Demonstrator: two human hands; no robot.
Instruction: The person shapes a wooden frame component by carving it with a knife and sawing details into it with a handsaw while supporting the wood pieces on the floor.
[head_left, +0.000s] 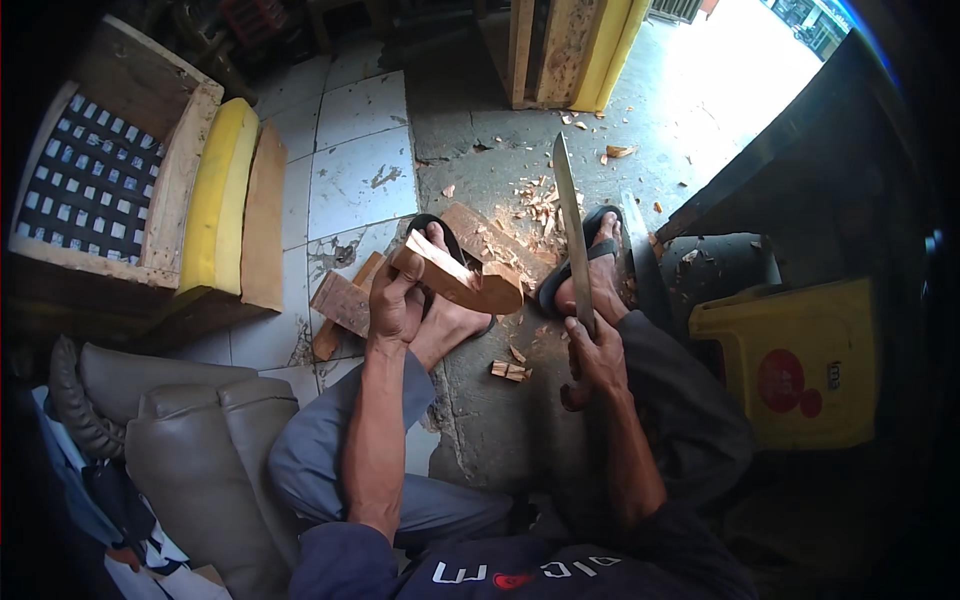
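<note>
My left hand (397,300) grips a flat piece of light wood (462,278) and holds it tilted above my left foot. My right hand (597,358) is closed round the handle of a long machete (570,220), whose blade points up and away, apart from the wood. Both my feet rest in black sandals (585,262) on the concrete floor. Wood chips (530,200) lie scattered ahead of my feet, and one small offcut (510,371) lies between my knees.
A short wooden board (343,302) lies by my left foot. A wooden seat frame with yellow foam (222,195) stands at the left, a grey padded cushion (190,440) at lower left, a yellow plastic stool (800,360) at the right, a wooden post (560,50) ahead.
</note>
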